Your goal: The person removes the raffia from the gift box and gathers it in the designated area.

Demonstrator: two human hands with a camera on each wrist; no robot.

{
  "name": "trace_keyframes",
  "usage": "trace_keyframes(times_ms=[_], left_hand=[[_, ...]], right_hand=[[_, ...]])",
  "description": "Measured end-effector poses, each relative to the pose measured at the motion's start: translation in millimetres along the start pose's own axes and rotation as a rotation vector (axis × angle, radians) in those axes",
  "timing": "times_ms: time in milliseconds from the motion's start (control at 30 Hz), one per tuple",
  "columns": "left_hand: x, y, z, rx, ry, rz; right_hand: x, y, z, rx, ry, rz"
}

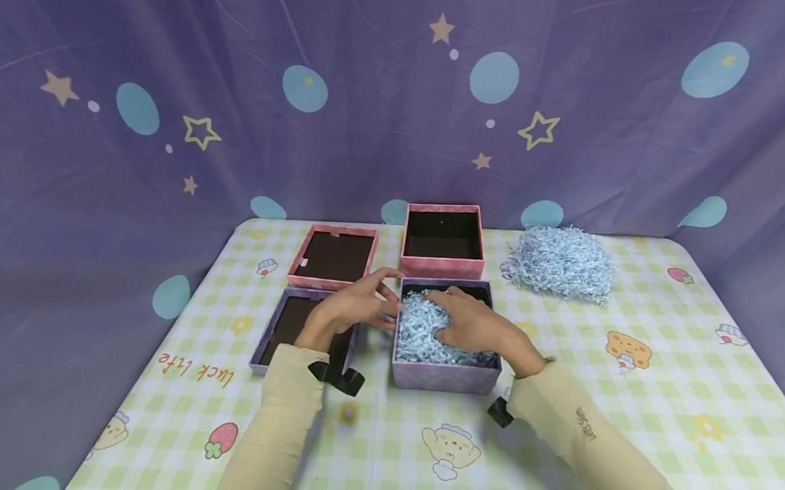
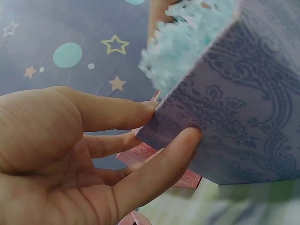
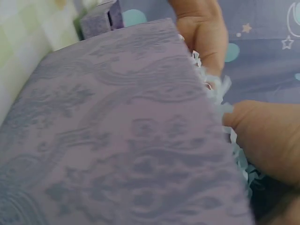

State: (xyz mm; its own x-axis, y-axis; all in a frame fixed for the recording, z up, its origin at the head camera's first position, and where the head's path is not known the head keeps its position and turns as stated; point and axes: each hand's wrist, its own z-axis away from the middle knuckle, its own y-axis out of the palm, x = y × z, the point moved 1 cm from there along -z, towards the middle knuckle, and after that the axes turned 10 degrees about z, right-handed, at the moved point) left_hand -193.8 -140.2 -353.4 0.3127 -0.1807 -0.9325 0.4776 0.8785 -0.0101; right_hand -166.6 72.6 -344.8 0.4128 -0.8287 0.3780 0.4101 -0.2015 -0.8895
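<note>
A purple patterned box (image 1: 446,377) stands upright in front of me, with light-blue shredded paper (image 1: 420,327) inside. Its black inside wall shows at the far end. My left hand (image 1: 360,302) holds the box at its far left corner. In the left wrist view, that hand's thumb rests on the side wall and a finger reaches round the corner. Inside the box my right hand (image 1: 471,323) presses on the shredded paper, thumb and fingers apart. Some of its fingertips are hidden, and the right wrist view shows the box wall (image 3: 122,126) covering much of the contents.
Behind the box stands an open pink box (image 1: 442,268) with a black inside. To the left lie a pink lid (image 1: 332,282) and a purple lid (image 1: 286,328). A pile of blue shredded paper (image 1: 559,263) sits at the back right on the checked tablecloth (image 1: 383,449).
</note>
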Motion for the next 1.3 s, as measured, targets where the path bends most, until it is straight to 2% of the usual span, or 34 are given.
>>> trace_keyframes(times_ms=[233, 500, 667, 833, 1033, 1300], left_hand=[[-0.4, -1.2, 2.1, 0.004, 0.01, -0.011], [0.3, -2.4, 1.9, -0.006, 0.016, -0.026], [0.0, -2.2, 2.5, 0.028, 0.027, 0.005], [0.0, -1.9, 2.8, 0.06, 0.041, 0.038], [-0.5, -2.1, 1.5, 0.051, 0.031, 0.05], [-1.3, -1.6, 0.0, 0.028, 0.002, 0.019]], right_hand=[[-1.5, -14.4, 8.5, -0.099, -0.045, -0.014], [-2.2, -34.4, 18.6, -0.201, -0.082, -0.102], [-2.4, -44.4, 26.1, -0.209, -0.085, -0.163], [-4.5, -53.9, 33.8, -0.233, -0.083, -0.178], [-10.9, -63.8, 42.4, -0.262, -0.056, -0.184], [-21.2, -77.5, 60.4, -0.31, -0.038, -0.166]])
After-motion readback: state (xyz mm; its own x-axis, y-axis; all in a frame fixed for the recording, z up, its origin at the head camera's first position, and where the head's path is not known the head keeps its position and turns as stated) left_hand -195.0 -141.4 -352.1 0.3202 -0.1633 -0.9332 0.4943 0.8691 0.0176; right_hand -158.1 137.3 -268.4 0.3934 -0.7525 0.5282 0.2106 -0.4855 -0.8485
